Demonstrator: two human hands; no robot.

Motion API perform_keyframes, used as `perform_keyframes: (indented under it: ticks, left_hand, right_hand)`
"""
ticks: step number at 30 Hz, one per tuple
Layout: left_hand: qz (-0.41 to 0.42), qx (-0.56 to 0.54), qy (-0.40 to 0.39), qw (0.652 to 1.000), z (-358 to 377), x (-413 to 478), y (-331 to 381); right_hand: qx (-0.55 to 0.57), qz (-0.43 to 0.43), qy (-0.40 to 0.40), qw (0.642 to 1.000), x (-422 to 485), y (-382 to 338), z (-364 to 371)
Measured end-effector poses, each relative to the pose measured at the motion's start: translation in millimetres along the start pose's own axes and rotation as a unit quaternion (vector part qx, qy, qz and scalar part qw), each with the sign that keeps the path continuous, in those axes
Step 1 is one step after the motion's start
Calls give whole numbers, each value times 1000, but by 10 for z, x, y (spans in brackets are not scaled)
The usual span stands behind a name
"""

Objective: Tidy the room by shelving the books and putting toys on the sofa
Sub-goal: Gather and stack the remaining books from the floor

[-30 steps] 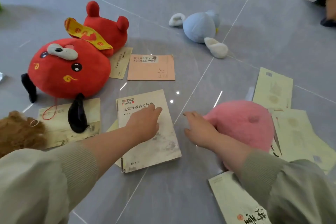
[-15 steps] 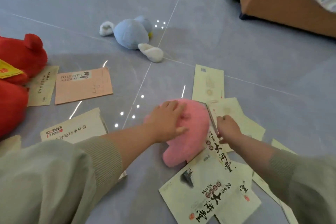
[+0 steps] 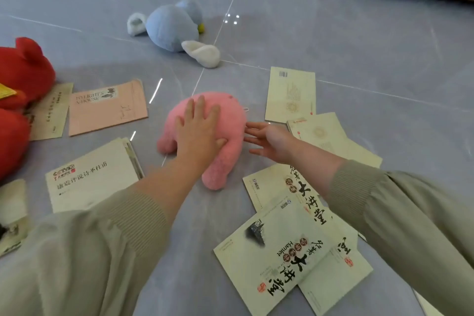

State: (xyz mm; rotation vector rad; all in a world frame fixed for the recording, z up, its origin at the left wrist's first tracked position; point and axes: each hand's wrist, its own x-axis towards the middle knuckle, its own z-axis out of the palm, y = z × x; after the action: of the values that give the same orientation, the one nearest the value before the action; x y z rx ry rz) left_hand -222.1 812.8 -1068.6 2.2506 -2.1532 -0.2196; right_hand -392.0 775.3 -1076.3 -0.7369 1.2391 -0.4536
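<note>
Pink plush toy [image 3: 234, 120] lies on the grey tile floor [image 3: 359, 33], between the pink book [image 3: 107, 110] and the cream paperbacks [image 3: 289, 95]. Your left hand [image 3: 198, 131] rests flat on top, fingers spread, gripping nothing. Your right hand [image 3: 272, 140] is open, fingertips at the toy's side. Scoop it from both sides, lift clear of the covers, then carry it to the sofa. Legible: "Hamlet" on the Hamlet book [image 3: 277, 256], "CCTV10" on the white book [image 3: 95, 177], and roughly "TO LIGHT'S A HOUSE" on the pink one.
</note>
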Motion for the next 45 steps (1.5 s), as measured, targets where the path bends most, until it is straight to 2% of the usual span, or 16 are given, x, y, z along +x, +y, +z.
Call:
perform_keyframes:
  ticks: [3, 6, 8, 10, 13, 15, 21, 25, 27, 29, 32, 34, 37, 38, 39, 45]
  left_hand:
    - [25, 73, 16, 997, -53, 62, -24]
    - [122, 151, -11, 981, 82, -72, 180]
    - [230, 122, -1, 966, 259, -269, 359]
    - [287, 68, -10, 955, 418, -499, 511]
    - [161, 2, -228, 960, 550, -824, 723]
    - [102, -21, -284, 953, 640, -968, 825]
    - [-19, -123, -284, 951, 778, -1108, 935]
    - [-25, -119, -274, 954, 740, -1031, 883]
    - [3, -146, -285, 947, 701, -950, 835]
    - [16, -186, -285, 940, 662, -881, 770]
    - [-41, -291, -239, 926, 680, -831, 626]
    - [-148, -415, -204, 874, 736, -818, 569]
    - [-307, -615, -210, 695, 771, -757, 588]
    - [-331, -640, -229, 655, 773, -732, 614]
    - [-336, -639, -242, 648, 790, -695, 639]
    - [-301, -557, -207, 746, 895, -582, 744]
  right_hand:
    - [-123, -27, 23, 992, 15, 31, 5]
    - [-335, -78, 64, 937, -62, 219, -155]
    - [-448, -86, 81, 886, -159, 388, -351]
    - [-489, -70, 107, 863, -294, 563, -574]
    - [-520, -38, 126, 844, -508, 777, -799]
    - [-529, -12, 127, 839, -633, 893, -841]
    - [-523, -11, 106, 846, -808, 1175, -737]
    - [-483, -30, 112, 868, -799, 1137, -773]
    - [-470, -67, 144, 868, -771, 1079, -833]
    - [-473, -107, 202, 851, -715, 1010, -946]
    - [-484, -108, 272, 825, -577, 891, -1202]
    - [-480, -69, 310, 818, -500, 813, -1385]
    - [-442, -8, 339, 830, -411, 756, -1621]
    - [-433, 9, 342, 834, -380, 755, -1685]
    - [-434, 22, 342, 833, -348, 743, -1743]
    - [-484, 56, 320, 813, -278, 616, -1816]
